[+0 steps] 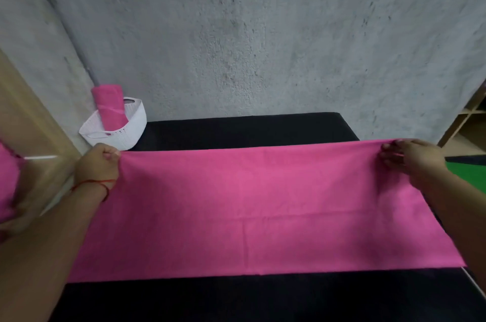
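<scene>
Left hand [98, 161] and right hand [410, 154] are each clamped on a far corner of the pink towel [249, 206], pulled taut and flat over the black bench [249, 127] (probably so it can be folded neatly).

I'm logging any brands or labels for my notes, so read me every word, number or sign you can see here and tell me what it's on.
There is no text to quote.
The pink cloth, gripped at its far corners by the left hand and the right hand, is plain, with no tag showing.
The white basket, the rolled pink towel in it, the black table and the grey wall bear no lettering.
</scene>
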Available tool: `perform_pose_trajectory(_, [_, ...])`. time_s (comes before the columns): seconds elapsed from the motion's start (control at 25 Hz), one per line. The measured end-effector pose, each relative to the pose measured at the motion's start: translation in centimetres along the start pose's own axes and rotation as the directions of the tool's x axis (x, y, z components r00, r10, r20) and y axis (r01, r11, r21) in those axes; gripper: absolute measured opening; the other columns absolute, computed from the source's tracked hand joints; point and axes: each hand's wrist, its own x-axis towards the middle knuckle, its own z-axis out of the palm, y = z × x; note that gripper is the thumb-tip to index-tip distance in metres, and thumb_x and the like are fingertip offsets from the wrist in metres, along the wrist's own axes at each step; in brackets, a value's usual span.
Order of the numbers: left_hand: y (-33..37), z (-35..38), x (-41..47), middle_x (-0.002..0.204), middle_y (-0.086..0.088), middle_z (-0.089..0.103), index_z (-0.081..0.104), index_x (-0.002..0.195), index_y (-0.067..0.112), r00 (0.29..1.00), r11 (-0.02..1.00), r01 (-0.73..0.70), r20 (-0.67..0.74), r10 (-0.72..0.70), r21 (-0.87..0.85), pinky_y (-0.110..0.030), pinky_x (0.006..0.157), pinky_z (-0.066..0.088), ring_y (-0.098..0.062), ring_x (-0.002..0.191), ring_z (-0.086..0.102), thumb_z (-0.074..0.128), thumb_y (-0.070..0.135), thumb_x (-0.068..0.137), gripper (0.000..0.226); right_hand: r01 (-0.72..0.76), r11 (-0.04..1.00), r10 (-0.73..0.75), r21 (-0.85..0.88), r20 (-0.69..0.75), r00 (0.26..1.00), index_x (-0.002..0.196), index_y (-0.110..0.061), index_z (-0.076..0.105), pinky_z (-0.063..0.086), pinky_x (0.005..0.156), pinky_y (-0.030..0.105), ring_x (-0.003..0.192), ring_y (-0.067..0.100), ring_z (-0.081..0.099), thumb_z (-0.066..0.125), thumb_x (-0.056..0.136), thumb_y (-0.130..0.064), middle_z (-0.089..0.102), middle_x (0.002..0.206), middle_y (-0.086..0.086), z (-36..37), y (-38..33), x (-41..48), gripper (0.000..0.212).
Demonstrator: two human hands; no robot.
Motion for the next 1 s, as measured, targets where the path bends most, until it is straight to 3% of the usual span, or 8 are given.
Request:
perform_pose_trajectory(0.12, [-1.6,5.1,0.9,0.104,-0.022,0.068,0.062,0.091,0.022,0.997,0.995,0.077,0.023,-0.078,0.057,-0.048,0.085,0.05,-0.047,0.099,0.061,0.05,0.027,0.096,0.014,-0.069,0.997,0.069,-0.024,-0.005,0.998,0.107,-0.005,0.065,0.058,0.051,0.019,0.053,0.006,0.071,0.088,0.081,-0.028,0.076,0.088,0.01,3.3,4.0,2.4,0.042])
perform_pose_trajectory(0.16, [-1.8,6.2,0.9,0.111,-0.024,0.066,0.062,0.099,0.02,0.994,0.99,0.101,0.032,-0.105,0.103,-0.051,0.091,0.049,-0.048,0.105,0.059,0.051,0.028,0.099,0.013,-0.045,0.993,0.039,-0.105,-0.054,0.998,0.108,-0.008,0.068,0.056,0.052,0.017,0.054,0.004,0.07,0.086,0.083,-0.025,0.077,0.094,0.013,4.0,5.1,2.3,0.035])
perform_pose_trajectory(0.24, [-2.5,8.0,0.7,0.119,-0.024,0.062,0.06,0.114,0.015,0.991,0.973,0.132,0.012,-0.137,0.189,-0.055,0.098,0.043,-0.049,0.117,0.055,0.057,0.032,0.1,0.022,0.074,0.941,-0.139,-0.329,-0.179,0.974,0.129,-0.017,0.068,0.059,0.073,0.023,0.077,0.011,0.075,0.071,0.095,-0.019,0.077,0.108,0.012,4.9,7.0,2.1,0.035])
perform_pose_trajectory(0.36, [-3.5,9.3,0.9,0.123,-0.021,0.062,0.059,0.124,0.015,0.995,0.962,0.102,-0.029,-0.098,0.255,-0.056,0.101,0.04,-0.048,0.121,0.052,0.062,0.035,0.099,0.032,0.242,0.817,-0.356,-0.524,-0.127,0.926,0.152,-0.02,0.051,0.045,0.107,0.038,0.123,0.03,0.064,0.062,0.098,-0.017,0.075,0.122,0.007,5.5,8.3,1.3,0.054])
perform_pose_trajectory(0.52, [-3.8,9.5,1.0,0.126,-0.021,0.06,0.059,0.123,0.015,0.999,0.938,0.053,-0.01,-0.053,0.344,-0.058,0.098,0.042,-0.049,0.119,0.051,0.058,0.032,0.1,0.029,0.347,0.638,-0.415,-0.688,0.072,0.907,0.139,-0.018,0.064,0.05,0.102,0.046,0.115,0.036,0.068,0.061,0.095,-0.023,0.077,0.117,0.011,5.8,9.1,2.0,0.044])
perform_pose_trajectory(0.68, [-3.9,9.5,1.0,0.126,-0.022,0.058,0.057,0.12,0.013,0.999,0.933,0.046,-0.001,-0.049,0.356,-0.059,0.098,0.042,-0.048,0.117,0.05,0.056,0.029,0.101,0.025,0.368,0.325,-0.417,-0.871,0.217,0.883,0.127,-0.026,0.071,0.048,0.103,0.05,0.11,0.044,0.063,0.045,0.091,-0.047,0.069,0.125,0.017,5.8,10.4,3.7,0.049])
perform_pose_trajectory(0.88, [-4.3,9.3,0.3,0.125,-0.024,0.057,0.056,0.12,0.01,0.999,0.921,0.031,-0.003,-0.032,0.387,-0.059,0.095,0.043,-0.05,0.116,0.05,0.056,0.028,0.101,0.026,0.357,0.215,-0.418,-0.909,0.245,0.875,0.135,-0.033,0.063,0.045,0.108,0.058,0.125,0.042,0.056,0.039,0.098,-0.051,0.062,0.141,0.01,4.8,12.1,4.8,0.048])
perform_pose_trajectory(1.0, [-4.8,8.4,-1.3,0.124,-0.026,0.056,0.055,0.118,0.006,0.999,0.918,0.031,0.0,-0.034,0.396,-0.06,0.092,0.045,-0.051,0.113,0.05,0.057,0.028,0.102,0.028,0.367,0.225,-0.421,-0.903,0.25,0.872,0.138,-0.03,0.065,0.045,0.108,0.06,0.123,0.046,0.054,0.047,0.102,-0.042,0.06,0.144,0.012,3.9,12.1,2.5,0.042])
